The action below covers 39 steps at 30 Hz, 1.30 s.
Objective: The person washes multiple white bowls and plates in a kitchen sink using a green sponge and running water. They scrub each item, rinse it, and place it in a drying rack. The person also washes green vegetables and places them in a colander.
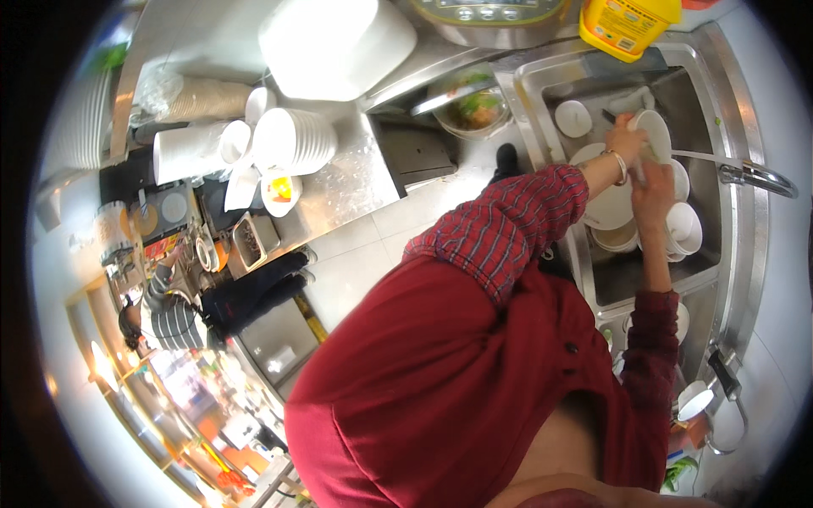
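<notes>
My left hand [625, 138], with a bracelet at the wrist, grips a white bowl [658, 130] tilted over the sink [702, 273]. Close below it, my right hand [654, 187] has bent fingers near the bowl's lower edge; whether it holds something is unclear. A thin stream of water runs from the chrome faucet [762, 180] to the bowl. Under my hands lie a large white round dish [610, 209] and more white bowls [685, 225]. A small white round container [573, 119] sits near the sink's upper left corner.
A yellow container [625, 28] and an appliance with buttons [495, 28] stand beside the sink. Stacked white bowls [295, 143] occupy the steel counter [356, 184] at left. A bin with food scraps [473, 120] is near my shoe [506, 159]. Another person [178, 324] is at far left.
</notes>
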Each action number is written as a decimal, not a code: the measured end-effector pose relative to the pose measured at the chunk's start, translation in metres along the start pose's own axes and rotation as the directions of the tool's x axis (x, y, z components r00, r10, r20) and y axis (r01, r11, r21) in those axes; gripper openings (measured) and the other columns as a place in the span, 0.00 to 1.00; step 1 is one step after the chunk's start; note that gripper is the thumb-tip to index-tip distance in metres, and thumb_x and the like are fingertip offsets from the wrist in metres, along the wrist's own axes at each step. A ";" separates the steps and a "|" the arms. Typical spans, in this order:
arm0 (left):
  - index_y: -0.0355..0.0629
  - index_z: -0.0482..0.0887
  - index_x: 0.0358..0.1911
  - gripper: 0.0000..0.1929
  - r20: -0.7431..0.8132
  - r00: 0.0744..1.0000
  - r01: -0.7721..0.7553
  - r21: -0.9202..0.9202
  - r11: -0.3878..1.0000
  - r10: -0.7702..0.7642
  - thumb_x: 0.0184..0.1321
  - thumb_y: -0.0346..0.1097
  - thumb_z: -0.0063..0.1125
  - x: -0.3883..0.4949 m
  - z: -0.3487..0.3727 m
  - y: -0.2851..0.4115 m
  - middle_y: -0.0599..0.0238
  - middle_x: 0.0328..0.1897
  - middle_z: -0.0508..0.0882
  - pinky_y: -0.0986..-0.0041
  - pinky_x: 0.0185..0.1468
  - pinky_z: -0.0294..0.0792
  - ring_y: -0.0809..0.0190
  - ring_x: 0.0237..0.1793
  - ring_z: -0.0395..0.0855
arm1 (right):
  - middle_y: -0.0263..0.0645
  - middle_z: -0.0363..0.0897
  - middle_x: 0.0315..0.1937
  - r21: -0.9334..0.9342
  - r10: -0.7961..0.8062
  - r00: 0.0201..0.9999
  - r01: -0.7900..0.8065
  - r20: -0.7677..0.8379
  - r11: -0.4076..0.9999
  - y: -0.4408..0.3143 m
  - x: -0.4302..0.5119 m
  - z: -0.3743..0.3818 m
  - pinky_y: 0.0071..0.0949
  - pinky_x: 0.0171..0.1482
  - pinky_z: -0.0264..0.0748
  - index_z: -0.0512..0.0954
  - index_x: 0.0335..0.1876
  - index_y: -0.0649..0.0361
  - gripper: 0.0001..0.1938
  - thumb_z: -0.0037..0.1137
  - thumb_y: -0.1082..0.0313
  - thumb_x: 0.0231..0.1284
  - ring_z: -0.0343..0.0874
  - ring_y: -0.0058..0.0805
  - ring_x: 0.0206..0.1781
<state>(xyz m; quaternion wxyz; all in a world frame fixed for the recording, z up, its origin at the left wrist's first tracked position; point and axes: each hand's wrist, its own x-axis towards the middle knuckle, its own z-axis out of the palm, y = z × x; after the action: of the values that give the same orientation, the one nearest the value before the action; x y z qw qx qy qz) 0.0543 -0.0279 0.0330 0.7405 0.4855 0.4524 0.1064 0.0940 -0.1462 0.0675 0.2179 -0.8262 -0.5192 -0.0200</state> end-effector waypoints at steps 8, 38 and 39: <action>0.40 0.80 0.49 0.20 0.080 0.982 -0.190 0.347 0.918 0.173 0.56 0.45 0.53 0.056 0.020 -0.060 0.53 0.42 0.83 0.64 0.45 0.73 0.54 0.43 0.82 | 0.46 0.76 0.52 0.585 0.293 0.891 -0.451 0.348 0.674 0.024 -0.016 0.050 0.38 0.58 0.68 0.72 0.57 0.58 0.27 0.62 0.75 0.44 0.72 0.48 0.58; 0.53 0.79 0.54 0.27 0.168 0.976 -0.194 0.374 0.907 0.140 0.42 0.35 0.55 0.092 -0.003 -0.069 0.56 0.52 0.78 0.66 0.34 0.78 0.55 0.35 0.83 | 0.28 0.78 0.53 0.246 0.494 0.827 -0.554 0.267 0.795 0.031 -0.019 0.109 0.37 0.55 0.75 0.80 0.49 0.40 0.22 0.53 0.76 0.46 0.71 0.32 0.61; 0.52 0.80 0.53 0.26 0.263 0.965 -0.120 0.354 0.927 0.024 0.43 0.36 0.55 0.096 -0.011 -0.065 0.57 0.49 0.79 0.65 0.35 0.79 0.56 0.35 0.83 | 0.28 0.77 0.55 0.158 0.214 0.959 -0.244 0.187 0.957 0.049 -0.025 0.099 0.37 0.54 0.75 0.80 0.48 0.40 0.22 0.53 0.75 0.46 0.70 0.32 0.61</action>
<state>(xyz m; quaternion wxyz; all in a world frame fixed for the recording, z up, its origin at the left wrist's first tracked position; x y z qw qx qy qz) 0.0819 0.0029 -0.0758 0.6839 0.6414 0.3475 -0.0158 0.1060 -0.1479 -0.0448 0.2480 -0.8565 -0.4360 0.1218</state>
